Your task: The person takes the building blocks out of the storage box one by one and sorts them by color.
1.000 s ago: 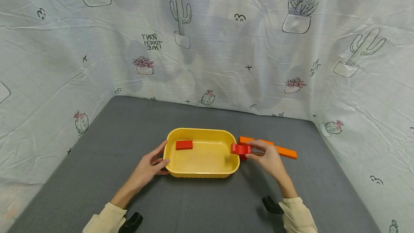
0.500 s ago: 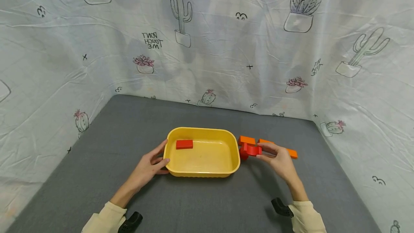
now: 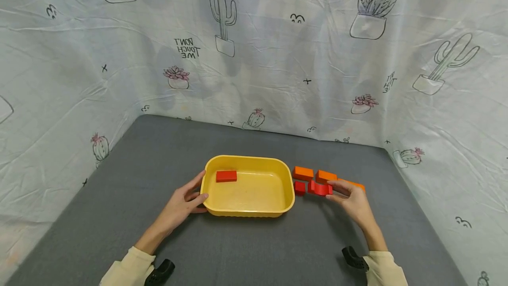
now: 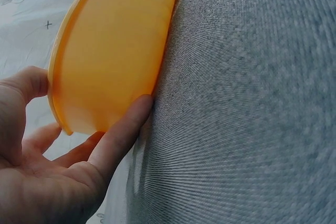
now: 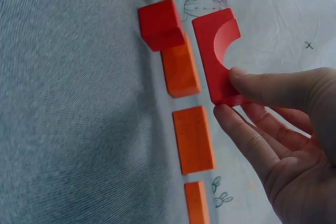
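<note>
A yellow plastic tub (image 3: 250,213) stands on the grey tabletop, a red rectangular block (image 3: 226,176) lying inside near its left end. My left hand (image 3: 186,200) grips the tub's left end, with digits at the rim and against the outer wall (image 4: 105,51). My right hand (image 3: 351,200) pinches a red arch block (image 5: 210,59) by one end, thumb on one side and fingers on the other. In the right wrist view the arch block is held clear of the table, its curved cutout facing away from the tabletop. A smaller red block (image 3: 299,188) rests beside the tub's right end.
Behind the red blocks, an orange block (image 3: 303,173), a second orange block (image 3: 326,176) and a longer orange block (image 3: 357,186) form a row, the last partly behind my right hand. A cactus-print cloth (image 3: 270,56) hangs beyond the table's far edge.
My right hand has carried the red arch block rightward from over the tub's right rim, past the small red block, and lower. My left hand keeps its hold on the tub.
</note>
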